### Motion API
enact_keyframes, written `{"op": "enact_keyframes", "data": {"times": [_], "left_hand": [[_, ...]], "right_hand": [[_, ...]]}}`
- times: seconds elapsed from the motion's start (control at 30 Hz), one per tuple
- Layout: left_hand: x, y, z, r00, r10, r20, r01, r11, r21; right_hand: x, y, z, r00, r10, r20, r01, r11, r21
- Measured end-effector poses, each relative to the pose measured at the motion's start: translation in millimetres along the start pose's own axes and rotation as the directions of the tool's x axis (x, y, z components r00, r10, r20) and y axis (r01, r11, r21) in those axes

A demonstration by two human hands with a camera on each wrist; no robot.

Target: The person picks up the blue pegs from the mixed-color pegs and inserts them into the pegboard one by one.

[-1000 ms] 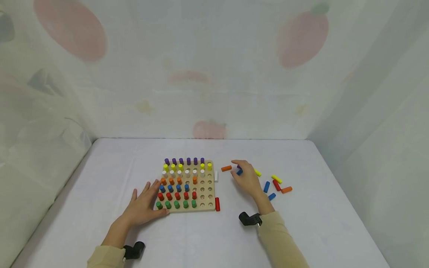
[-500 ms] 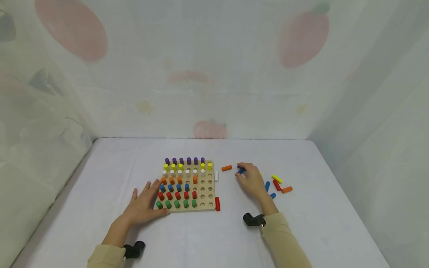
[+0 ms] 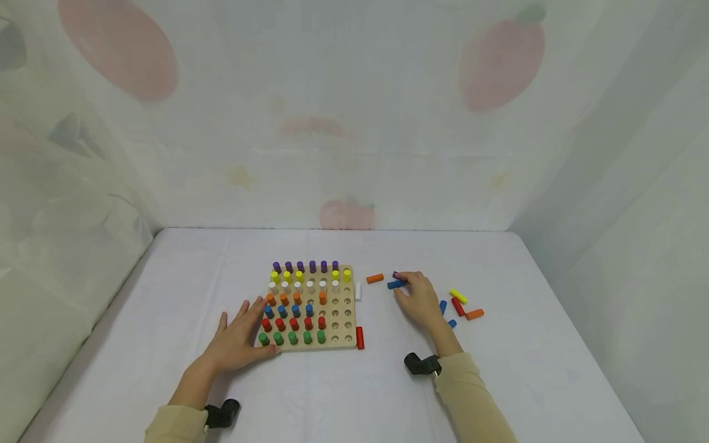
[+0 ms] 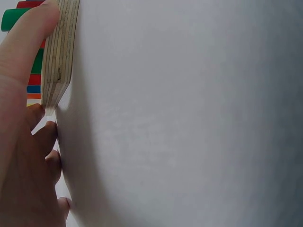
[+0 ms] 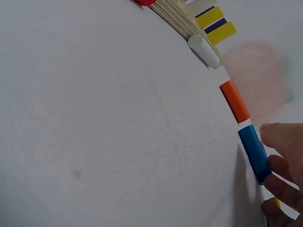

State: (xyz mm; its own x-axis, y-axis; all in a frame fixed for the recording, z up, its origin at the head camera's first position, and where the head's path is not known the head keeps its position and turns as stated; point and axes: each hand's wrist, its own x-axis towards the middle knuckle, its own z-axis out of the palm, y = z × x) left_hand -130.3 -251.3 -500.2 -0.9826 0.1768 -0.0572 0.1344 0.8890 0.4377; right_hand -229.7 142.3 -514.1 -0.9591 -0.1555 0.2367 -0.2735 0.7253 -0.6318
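Note:
A square wooden pegboard holds upright pegs in rows by colour: purple, yellow, white, orange, blue, red and green. My left hand rests at its front left corner, thumb on the front edge and the other fingers spread along the left side. In the left wrist view the thumb lies against the layered edge. Right of the board, my right hand is at a lying blue peg. Its fingertips are right at one end of that peg, thumb apart from it. A purple peg lies just behind, partly hidden by the fingers.
An orange peg lies between board and right hand. White and red pegs lie along the board's right edge. Farther right are loose yellow, red, orange and blue pegs.
My right hand has shifted a little right and toward me. The blue peg at its fingertips has turned to lie more crosswise. My left hand and the board stay put.

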Motion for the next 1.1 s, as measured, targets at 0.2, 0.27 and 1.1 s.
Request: {"op": "enact_keyframes", "data": {"times": [0.2, 0.27, 1.1], "left_hand": [[0.7, -1.1, 0.8, 1.000, -0.005, 0.000, 0.005, 1.000, 0.002], [0.9, -1.7, 1.1, 1.000, -0.005, -0.001, 0.005, 1.000, 0.003], [2.0, -3.8, 3.4, 1.000, -0.005, -0.007, 0.005, 1.000, -0.002]], "right_hand": [[0.2, -0.1, -0.5, 0.999, 0.032, 0.014, -0.032, 0.999, 0.010], [0.5, -0.3, 0.4, 0.999, 0.039, 0.019, -0.039, 0.999, -0.003], [7.9, -5.2, 13.1, 0.994, 0.105, 0.008, -0.103, 0.983, -0.154]]}}
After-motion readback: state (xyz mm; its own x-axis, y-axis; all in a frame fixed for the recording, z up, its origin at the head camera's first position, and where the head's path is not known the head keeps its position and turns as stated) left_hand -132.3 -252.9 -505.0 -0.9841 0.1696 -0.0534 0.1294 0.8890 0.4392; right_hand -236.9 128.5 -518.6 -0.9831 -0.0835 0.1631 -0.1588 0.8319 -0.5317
